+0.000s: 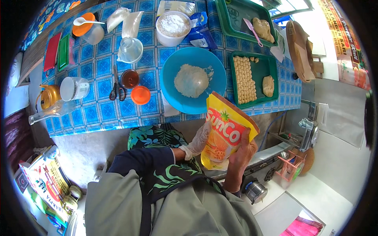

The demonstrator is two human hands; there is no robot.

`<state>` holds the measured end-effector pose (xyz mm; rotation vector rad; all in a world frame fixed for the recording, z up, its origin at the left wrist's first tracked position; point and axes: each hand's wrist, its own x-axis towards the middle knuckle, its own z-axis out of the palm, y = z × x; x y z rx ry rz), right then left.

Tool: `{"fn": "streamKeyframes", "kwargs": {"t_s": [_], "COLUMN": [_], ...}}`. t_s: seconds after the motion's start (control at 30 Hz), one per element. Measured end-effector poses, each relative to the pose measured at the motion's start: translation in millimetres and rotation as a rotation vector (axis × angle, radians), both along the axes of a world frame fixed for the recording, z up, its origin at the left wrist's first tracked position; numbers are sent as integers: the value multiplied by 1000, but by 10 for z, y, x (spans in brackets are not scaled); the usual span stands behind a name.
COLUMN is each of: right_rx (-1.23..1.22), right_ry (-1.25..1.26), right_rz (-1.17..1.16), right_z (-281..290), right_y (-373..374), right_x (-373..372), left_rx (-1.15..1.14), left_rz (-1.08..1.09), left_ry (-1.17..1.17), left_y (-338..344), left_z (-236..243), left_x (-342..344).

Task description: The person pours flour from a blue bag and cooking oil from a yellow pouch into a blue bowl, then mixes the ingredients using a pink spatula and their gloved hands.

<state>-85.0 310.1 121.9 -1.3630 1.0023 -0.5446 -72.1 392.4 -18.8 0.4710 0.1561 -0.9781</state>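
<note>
I hold a yellow and red refill pouch of cooking oil [225, 135] upright in front of me, just off the table's near edge. My left hand [198, 141], in a clear plastic glove, grips its left side, fingers partly hidden behind it. Bare, my right hand [243, 154] clasps the right side with the thumb across the front. The pouch's top corner overlaps the near rim of a wide blue basin [168, 94]. In that basin lies a heap of white flour [191, 81] with a shallow hollow.
Right of the basin, a green tray [261, 70] holds rows of small dough balls [244, 80] and a dough lump [268, 86]. Behind it, another green tray [225, 19] carries more dough. Scissors [116, 88], a jar of brown liquid [130, 79] and a glass bottle [53, 113] lie leftward.
</note>
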Motion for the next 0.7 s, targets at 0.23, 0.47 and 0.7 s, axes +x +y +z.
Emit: {"fn": "streamKeyframes", "kwargs": {"t_s": [0.23,0.47,0.7], "right_rx": [0,-15,-14], "right_ry": [-39,-9,-1], "right_rz": [-37,-6,20], "right_z": [22,72,38], "right_y": [-11,-69,-17], "right_x": [49,34,98], "left_rx": [-44,-39,-68], "left_rz": [-22,-22,-4], "left_ry": [2,44,74], "left_y": [-85,-156,-53], "left_z": [-7,38,162], "left_x": [-16,-12,75]}}
